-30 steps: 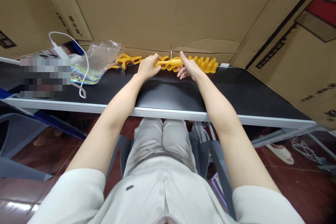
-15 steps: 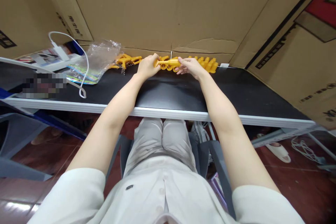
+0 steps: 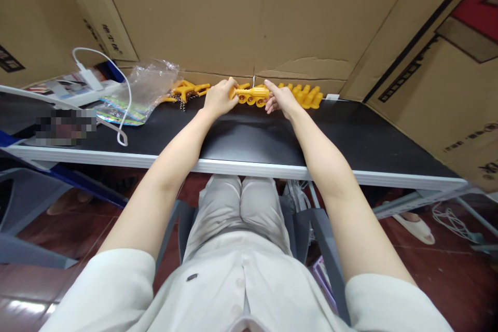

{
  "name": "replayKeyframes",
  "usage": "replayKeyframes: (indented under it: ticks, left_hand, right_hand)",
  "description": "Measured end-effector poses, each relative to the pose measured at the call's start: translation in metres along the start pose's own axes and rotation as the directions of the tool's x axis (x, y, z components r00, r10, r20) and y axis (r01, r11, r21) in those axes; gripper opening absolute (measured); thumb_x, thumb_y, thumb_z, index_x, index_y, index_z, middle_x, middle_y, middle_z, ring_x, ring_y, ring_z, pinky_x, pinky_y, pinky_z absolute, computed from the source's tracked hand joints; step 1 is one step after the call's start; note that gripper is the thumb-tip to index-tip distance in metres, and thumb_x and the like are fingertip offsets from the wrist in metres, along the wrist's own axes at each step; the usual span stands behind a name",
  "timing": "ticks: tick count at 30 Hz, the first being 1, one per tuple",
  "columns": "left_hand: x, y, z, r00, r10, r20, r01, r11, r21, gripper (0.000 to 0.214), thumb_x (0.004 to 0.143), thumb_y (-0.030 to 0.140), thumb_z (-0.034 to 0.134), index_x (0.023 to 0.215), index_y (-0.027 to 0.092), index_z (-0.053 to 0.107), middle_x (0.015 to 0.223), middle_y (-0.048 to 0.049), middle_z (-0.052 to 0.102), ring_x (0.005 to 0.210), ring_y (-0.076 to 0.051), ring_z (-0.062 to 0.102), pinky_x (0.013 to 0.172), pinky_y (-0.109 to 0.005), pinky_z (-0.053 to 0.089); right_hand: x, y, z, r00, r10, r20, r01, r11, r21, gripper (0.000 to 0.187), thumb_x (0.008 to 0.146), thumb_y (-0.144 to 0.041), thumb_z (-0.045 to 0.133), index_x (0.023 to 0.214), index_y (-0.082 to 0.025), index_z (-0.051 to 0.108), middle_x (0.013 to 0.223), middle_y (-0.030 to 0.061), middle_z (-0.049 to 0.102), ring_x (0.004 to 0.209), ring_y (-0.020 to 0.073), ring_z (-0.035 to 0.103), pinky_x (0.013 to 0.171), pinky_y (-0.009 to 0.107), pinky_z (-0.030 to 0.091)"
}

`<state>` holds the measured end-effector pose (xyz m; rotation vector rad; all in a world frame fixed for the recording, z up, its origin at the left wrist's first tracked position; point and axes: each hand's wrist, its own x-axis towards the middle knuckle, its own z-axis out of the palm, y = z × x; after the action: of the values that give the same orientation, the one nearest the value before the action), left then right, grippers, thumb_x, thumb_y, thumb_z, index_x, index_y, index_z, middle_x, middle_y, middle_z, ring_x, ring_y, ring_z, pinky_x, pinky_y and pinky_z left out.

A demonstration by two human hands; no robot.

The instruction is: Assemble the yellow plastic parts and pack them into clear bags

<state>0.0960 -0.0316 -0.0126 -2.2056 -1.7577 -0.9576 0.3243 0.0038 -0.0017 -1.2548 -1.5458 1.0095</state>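
A yellow corkscrew is gripped by its handle in my left hand, whose fingers are closed round it. Its right-hand end is a ridged yellow sleeve, lying level between both hands. My right hand pinches the sleeve's far end with thumb and forefinger; the other fingers curl loosely below. Under the held piece, several round yellow sleeves show their open ends. To the left of my left hand lie yellow corkscrew handles with metal spirals. My left fingers hide part of the held handle.
Upright yellow sleeves stand in a group to the right, against a cardboard wall. A clear plastic bag and a white cable lie at left on the black table. A grey edge runs along the front.
My right hand has shifted slightly left at the wrist, its fingertips still at the sleeve's end. The sleeve sits a few pixels further right. My left hand has barely moved.
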Motion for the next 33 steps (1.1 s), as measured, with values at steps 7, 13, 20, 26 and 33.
replayKeyframes:
  ticks: [7,13,20,26,33]
  left_hand:
    - [0.003,-0.002,0.004,1.000,0.025,-0.017,-0.025,1.000,-0.001,0.053,0.090,0.028,0.065,0.143,0.024,0.066,0.126,-0.0133,0.073,0.119,-0.034,0.070,0.099,-0.042,0.053]
    - [0.002,0.000,0.006,1.000,0.019,-0.017,-0.019,1.000,-0.002,0.048,0.092,0.031,0.065,0.140,0.025,0.067,0.126,-0.0128,0.074,0.119,-0.033,0.070,0.099,-0.042,0.053]
    - [0.000,0.004,0.003,1.000,0.004,0.016,-0.005,1.000,0.022,0.051,0.094,0.035,0.064,0.145,0.027,0.065,0.129,-0.0127,0.073,0.123,-0.035,0.069,0.100,-0.042,0.053]
    - [-0.001,0.005,-0.002,0.998,-0.023,0.054,0.021,0.999,0.032,0.051,0.096,0.038,0.063,0.146,0.028,0.063,0.132,-0.0134,0.073,0.127,-0.036,0.068,0.102,-0.043,0.052]
    - [0.000,0.003,-0.002,0.997,-0.058,0.049,0.058,0.998,-0.005,0.044,0.094,0.034,0.066,0.137,0.024,0.067,0.129,-0.0157,0.074,0.122,-0.037,0.069,0.101,-0.045,0.053]
  right_hand:
    - [0.015,0.011,-0.002,0.999,0.007,-0.032,-0.006,0.999,0.036,0.075,0.090,-0.095,0.058,0.090,-0.021,0.074,0.065,0.0074,0.070,0.055,0.0182,0.066,0.051,0.031,0.059]
    - [0.006,0.004,0.000,0.998,0.057,-0.022,-0.056,0.998,0.037,0.075,0.090,-0.096,0.055,0.070,-0.024,0.059,0.049,0.0016,0.051,0.046,0.0124,0.049,0.045,0.026,0.047]
    - [-0.009,-0.007,0.001,0.992,0.124,0.036,-0.124,0.992,-0.014,0.079,0.097,-0.095,0.043,0.069,-0.023,0.059,0.048,0.0005,0.050,0.042,0.0089,0.046,0.044,0.020,0.040]
    - [-0.011,-0.004,-0.008,0.982,0.022,0.187,-0.023,1.000,0.005,0.058,0.103,-0.078,0.057,0.100,-0.021,0.067,0.079,0.0030,0.075,0.049,0.0094,0.063,0.047,0.019,0.047]
    - [0.000,0.010,-0.022,0.968,-0.199,0.149,0.193,0.980,0.055,0.054,0.079,-0.048,0.096,0.121,-0.027,0.070,0.104,0.0008,0.076,0.076,0.0147,0.075,0.065,0.023,0.057]
